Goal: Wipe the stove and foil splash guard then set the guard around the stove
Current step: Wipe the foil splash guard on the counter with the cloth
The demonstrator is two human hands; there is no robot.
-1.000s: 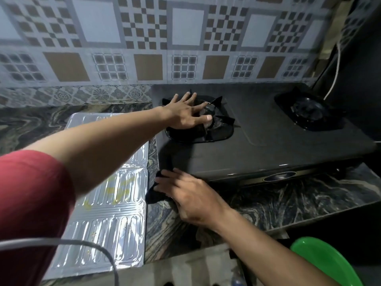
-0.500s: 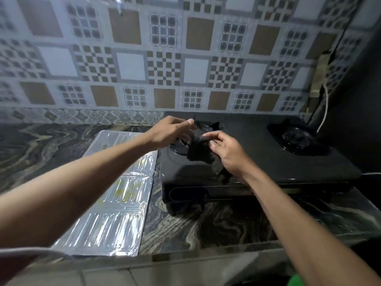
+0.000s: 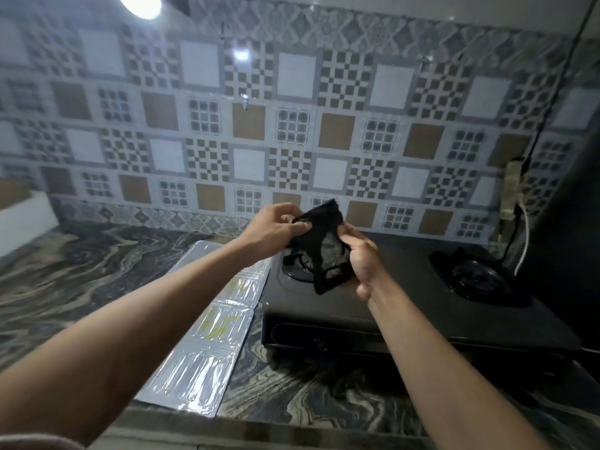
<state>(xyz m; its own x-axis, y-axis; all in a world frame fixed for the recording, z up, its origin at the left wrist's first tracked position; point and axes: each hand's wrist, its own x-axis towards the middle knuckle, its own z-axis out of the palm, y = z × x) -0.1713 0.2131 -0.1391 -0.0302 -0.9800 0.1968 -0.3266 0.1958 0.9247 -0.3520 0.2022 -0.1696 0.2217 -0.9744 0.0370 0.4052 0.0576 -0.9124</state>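
A black two-burner stove (image 3: pixel 406 306) sits on the marbled counter. Above its left burner (image 3: pixel 297 271) I hold a thin black cloth (image 3: pixel 324 248) in the air with both hands. My left hand (image 3: pixel 276 227) pinches the cloth's upper left edge. My right hand (image 3: pixel 362 254) grips its right side, and the cloth hangs down between them. The foil splash guard (image 3: pixel 207 339) lies flat on the counter to the left of the stove, with yellowish stains on its middle panel.
The right burner (image 3: pixel 477 280) sits near a dark wall at the right. A white cable (image 3: pixel 522 235) hangs from a socket (image 3: pixel 511 190) behind the stove. Patterned tiles (image 3: pixel 259 141) back the marbled counter (image 3: pixel 81 271). A white ledge (image 3: pixel 22 219) stands at far left.
My right hand picked the black cloth up from the counter in front of the stove. My left hand left the burner and took the cloth too. Both hands rose, and my view tilted up.
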